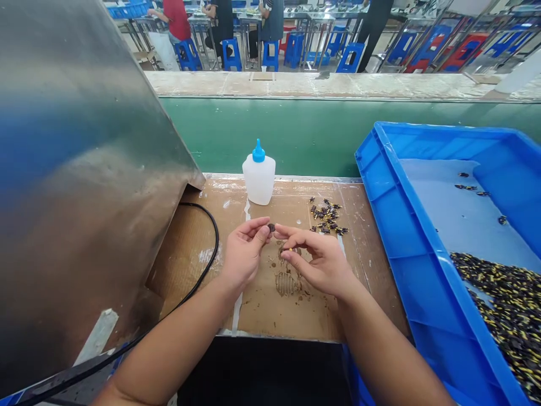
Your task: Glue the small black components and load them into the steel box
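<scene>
My left hand [245, 251] is closed in a pinch on a small dark part [271, 228] held at its fingertips above the cardboard mat [190, 248]. My right hand [319, 256] is curled beside it, its index finger touching the same dark part and its thumb and fingers pinching a tiny yellow-tipped piece [287, 250]. A small pile of black and yellow parts [326, 216] lies just beyond my right hand. A white squeeze bottle [258, 177] with a blue cap stands upright behind both hands.
A blue crate [397, 225] on the right holds many black and yellow parts [507, 310]. A large metal housing [84, 169] fills the left, with a black cable [207, 265] curving out from it. A green conveyor wall [304, 135] runs behind; people sit at distant tables.
</scene>
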`<state>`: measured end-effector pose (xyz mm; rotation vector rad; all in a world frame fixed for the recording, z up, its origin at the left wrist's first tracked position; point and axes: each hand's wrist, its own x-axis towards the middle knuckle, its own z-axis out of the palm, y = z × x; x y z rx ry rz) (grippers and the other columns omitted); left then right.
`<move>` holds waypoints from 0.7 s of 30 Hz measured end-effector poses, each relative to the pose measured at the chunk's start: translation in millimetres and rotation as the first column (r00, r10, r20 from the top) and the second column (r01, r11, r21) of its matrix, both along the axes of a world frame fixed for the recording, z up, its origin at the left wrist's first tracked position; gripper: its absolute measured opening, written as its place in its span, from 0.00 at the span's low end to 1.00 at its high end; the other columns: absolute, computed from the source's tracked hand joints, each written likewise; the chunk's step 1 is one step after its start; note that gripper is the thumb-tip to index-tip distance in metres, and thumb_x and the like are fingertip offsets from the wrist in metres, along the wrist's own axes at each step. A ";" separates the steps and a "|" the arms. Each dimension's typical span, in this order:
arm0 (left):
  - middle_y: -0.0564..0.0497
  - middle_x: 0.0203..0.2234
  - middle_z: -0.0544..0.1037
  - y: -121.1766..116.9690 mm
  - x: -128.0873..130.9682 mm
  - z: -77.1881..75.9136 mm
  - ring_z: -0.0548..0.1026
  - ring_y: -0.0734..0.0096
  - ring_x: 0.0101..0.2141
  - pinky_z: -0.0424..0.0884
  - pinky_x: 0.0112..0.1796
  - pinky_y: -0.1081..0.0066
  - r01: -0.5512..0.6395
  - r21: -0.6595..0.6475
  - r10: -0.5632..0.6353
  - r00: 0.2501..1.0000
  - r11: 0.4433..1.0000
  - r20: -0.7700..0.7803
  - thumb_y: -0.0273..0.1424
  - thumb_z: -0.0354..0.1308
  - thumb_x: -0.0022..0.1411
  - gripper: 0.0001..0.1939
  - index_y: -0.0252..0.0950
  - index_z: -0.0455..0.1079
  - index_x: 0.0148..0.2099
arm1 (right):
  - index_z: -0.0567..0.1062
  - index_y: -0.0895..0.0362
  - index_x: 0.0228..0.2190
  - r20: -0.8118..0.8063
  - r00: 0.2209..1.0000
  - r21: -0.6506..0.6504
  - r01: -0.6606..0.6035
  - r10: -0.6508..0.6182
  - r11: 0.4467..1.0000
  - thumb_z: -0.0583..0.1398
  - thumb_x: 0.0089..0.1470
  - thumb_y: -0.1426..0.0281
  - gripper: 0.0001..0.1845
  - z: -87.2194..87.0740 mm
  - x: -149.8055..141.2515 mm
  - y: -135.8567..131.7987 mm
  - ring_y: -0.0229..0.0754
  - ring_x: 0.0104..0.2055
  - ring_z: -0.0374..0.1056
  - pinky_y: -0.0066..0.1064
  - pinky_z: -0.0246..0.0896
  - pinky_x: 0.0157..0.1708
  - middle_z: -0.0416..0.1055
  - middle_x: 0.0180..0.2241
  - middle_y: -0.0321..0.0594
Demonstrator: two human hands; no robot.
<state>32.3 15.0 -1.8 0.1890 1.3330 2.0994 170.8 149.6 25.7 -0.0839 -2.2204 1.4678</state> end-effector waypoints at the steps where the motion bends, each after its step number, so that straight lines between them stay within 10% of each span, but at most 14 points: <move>1: 0.50 0.33 0.85 0.3 0.1 -0.2 0.79 0.75 0.33 0.76 0.39 0.73 -0.005 -0.007 0.005 1.000 1.000 -0.010 0.41 0.85 0.46 0.24 0.38 0.85 0.43 | 0.80 0.50 0.40 -0.004 1.000 -0.017 -0.005 0.005 1.000 0.67 0.67 0.68 0.01 0.0 0.2 -1.4 0.53 0.59 0.80 0.46 0.78 0.60 0.79 0.60 0.44; 10: 0.53 0.25 0.80 4.6 3.2 1.1 0.74 0.78 0.27 0.71 0.33 0.76 0.042 0.013 -0.042 0.999 0.999 0.028 0.45 0.84 0.48 0.24 0.34 0.80 0.37 | 0.77 0.49 0.38 -0.064 0.998 0.202 0.034 -0.022 0.979 0.66 0.67 0.71 0.05 -2.3 -3.9 -6.0 0.54 0.63 0.77 0.44 0.80 0.53 0.85 0.50 0.41; 21: 0.47 0.33 0.87 -0.2 1.4 4.7 0.85 0.70 0.33 0.82 0.43 0.70 0.053 -0.055 -0.058 0.994 0.997 -0.090 0.41 0.82 0.52 0.20 0.34 0.82 0.40 | 0.77 0.51 0.39 -0.114 0.992 0.263 0.087 -0.058 0.961 0.67 0.67 0.71 0.04 -2.9 -3.4 -2.2 0.53 0.61 0.78 0.44 0.79 0.50 0.80 0.59 0.45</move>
